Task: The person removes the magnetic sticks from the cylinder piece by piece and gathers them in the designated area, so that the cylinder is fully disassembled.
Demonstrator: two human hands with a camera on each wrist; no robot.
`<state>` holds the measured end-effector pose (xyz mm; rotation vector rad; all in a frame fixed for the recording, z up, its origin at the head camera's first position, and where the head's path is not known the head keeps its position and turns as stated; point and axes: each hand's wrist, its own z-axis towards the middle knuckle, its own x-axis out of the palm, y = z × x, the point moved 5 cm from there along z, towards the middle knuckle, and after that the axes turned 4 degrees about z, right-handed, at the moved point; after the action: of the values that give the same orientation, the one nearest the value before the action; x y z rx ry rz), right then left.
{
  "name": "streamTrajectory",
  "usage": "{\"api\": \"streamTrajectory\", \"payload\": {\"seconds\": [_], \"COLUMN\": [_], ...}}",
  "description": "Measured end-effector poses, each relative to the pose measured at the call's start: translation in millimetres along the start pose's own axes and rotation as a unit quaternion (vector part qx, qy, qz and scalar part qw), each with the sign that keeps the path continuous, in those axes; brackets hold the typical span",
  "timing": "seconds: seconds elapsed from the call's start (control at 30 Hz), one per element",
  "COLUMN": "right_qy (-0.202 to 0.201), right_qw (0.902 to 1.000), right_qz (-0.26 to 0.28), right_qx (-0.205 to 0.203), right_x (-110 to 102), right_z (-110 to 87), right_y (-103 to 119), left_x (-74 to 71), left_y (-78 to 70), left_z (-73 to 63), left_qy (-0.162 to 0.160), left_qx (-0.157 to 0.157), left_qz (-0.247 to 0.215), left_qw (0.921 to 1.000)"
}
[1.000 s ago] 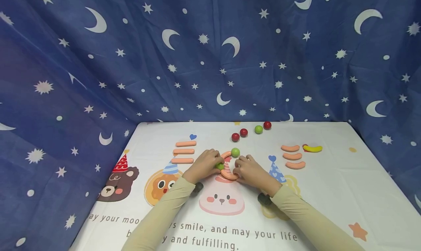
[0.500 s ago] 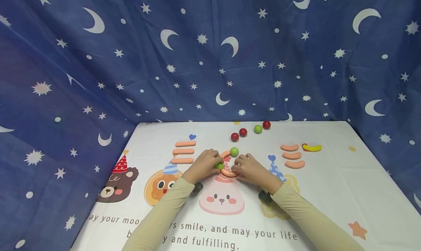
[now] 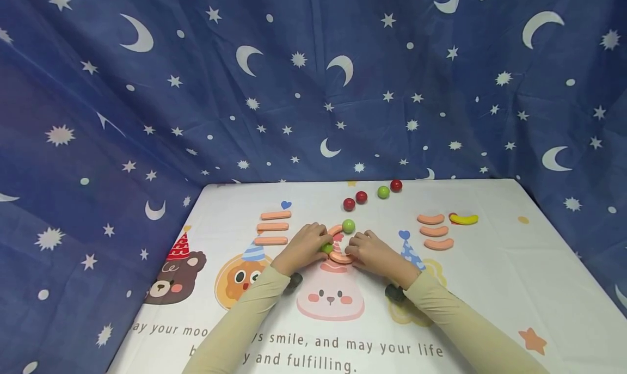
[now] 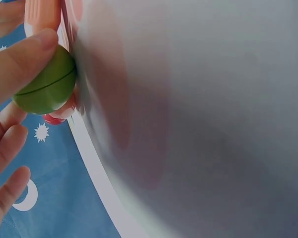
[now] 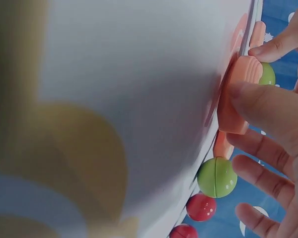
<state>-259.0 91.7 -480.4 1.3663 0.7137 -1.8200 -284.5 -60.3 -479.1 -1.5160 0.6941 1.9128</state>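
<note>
My left hand (image 3: 305, 247) holds a glossy green ball (image 3: 327, 248) with a dark seam; its thumb lies on the ball in the left wrist view. A curved toy sausage (image 3: 340, 258) lies just right of that ball, and my right hand (image 3: 376, 255) pinches its right end. In the right wrist view the thumb presses the ribbed sausage (image 5: 236, 106), the other fingers spread behind it. Beyond both hands, a second curved sausage (image 3: 335, 230) touches or nearly touches another green ball (image 3: 348, 226). The left fingers partly hide the held ball.
Several red and green balls (image 3: 361, 197) lie toward the back edge. Straight toy sausages (image 3: 272, 227) are lined up on the left. Curved ones (image 3: 434, 231) lie on the right beside a yellow banana (image 3: 463, 220). A starry blue curtain (image 3: 274, 91) hangs behind the printed tablecloth (image 3: 490, 287).
Over the last second my right hand has shifted slightly left, bringing the curved sausage's right end a little inward. The left hand stays on the green ball.
</note>
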Motion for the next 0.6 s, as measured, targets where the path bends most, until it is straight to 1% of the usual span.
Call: {"api": "streamTrajectory", "payload": {"seconds": [0.17,0.33,0.47,0.6], "right_qy": [-0.004,0.008,0.023,0.019], "right_qw": [0.9999,0.9999,0.9996,0.9995], "right_qz": [-0.009,-0.012,-0.012,-0.011], "right_qx": [-0.008,0.003,0.012,0.025], "right_x": [-0.6,1.5,4.0,4.6], "right_z": [0.9,0.9,-0.5,-1.8], "right_y": [2.4,2.4,0.7,-2.7], "left_x": [0.3,1.3,1.6,0.7], "left_y": [-0.1,-1.3,-1.5,-0.4], "left_z": [-0.1,-0.8,-2.0,-2.3], "left_qy": [-0.007,-0.01,-0.01,-0.013], "left_qx": [-0.002,0.0,-0.003,-0.007], "left_qz": [0.003,0.011,0.003,0.001], "left_qw": [1.0,0.9999,0.9999,0.9999]}}
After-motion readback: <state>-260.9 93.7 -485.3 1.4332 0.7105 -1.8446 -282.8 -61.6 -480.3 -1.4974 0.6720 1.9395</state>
